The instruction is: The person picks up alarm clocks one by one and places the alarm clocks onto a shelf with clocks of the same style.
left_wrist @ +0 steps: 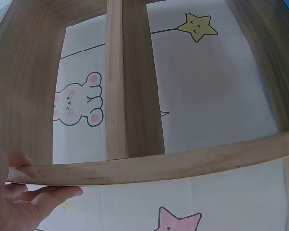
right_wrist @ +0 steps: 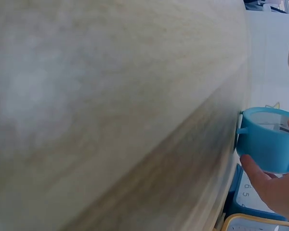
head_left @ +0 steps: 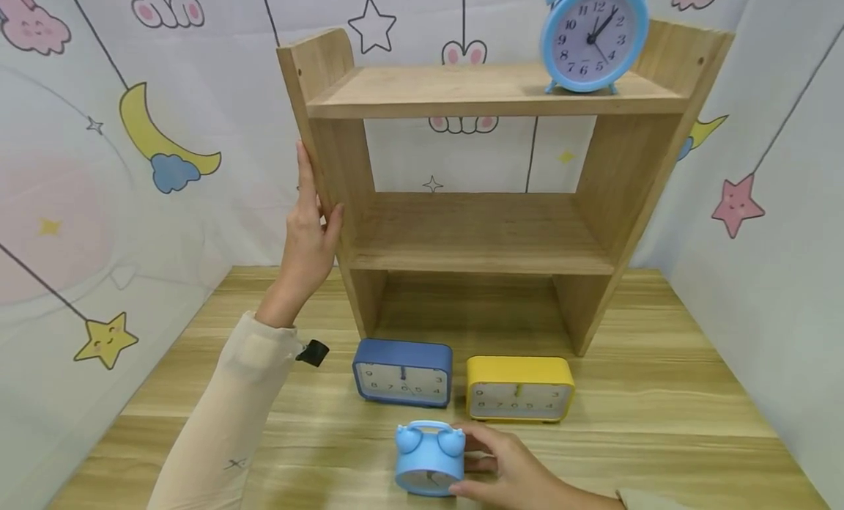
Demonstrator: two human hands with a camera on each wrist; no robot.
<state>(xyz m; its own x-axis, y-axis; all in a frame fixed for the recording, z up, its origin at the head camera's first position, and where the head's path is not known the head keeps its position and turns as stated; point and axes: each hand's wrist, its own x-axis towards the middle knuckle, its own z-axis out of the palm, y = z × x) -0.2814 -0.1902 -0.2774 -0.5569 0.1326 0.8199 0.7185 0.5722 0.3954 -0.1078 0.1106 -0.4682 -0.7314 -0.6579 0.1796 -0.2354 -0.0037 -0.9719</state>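
Observation:
My right hand (head_left: pixel 504 462) holds a small light-blue twin-bell alarm clock (head_left: pixel 428 451) by its right side, thumb near its face and fingers toward the back. In the right wrist view, this clock (right_wrist: pixel 265 149) stands at the tabletop with a finger against its body. My left hand (head_left: pixel 310 235) grips the left side panel of a wooden shelf (head_left: pixel 461 111). The left wrist view has the panel between the thumb and the straighter fingers (left_wrist: pixel 58 193). Behind the held clock are a blue rectangular clock (head_left: pixel 404 374) and a yellow one (head_left: pixel 521 389).
Another light-blue twin-bell clock (head_left: pixel 593 37) stands on the shelf's top board, at the right. The shelf stands on a wood-grain table (head_left: pixel 659 422) near the back. Cloth with cartoon prints (head_left: pixel 145 239) hangs behind and along both sides.

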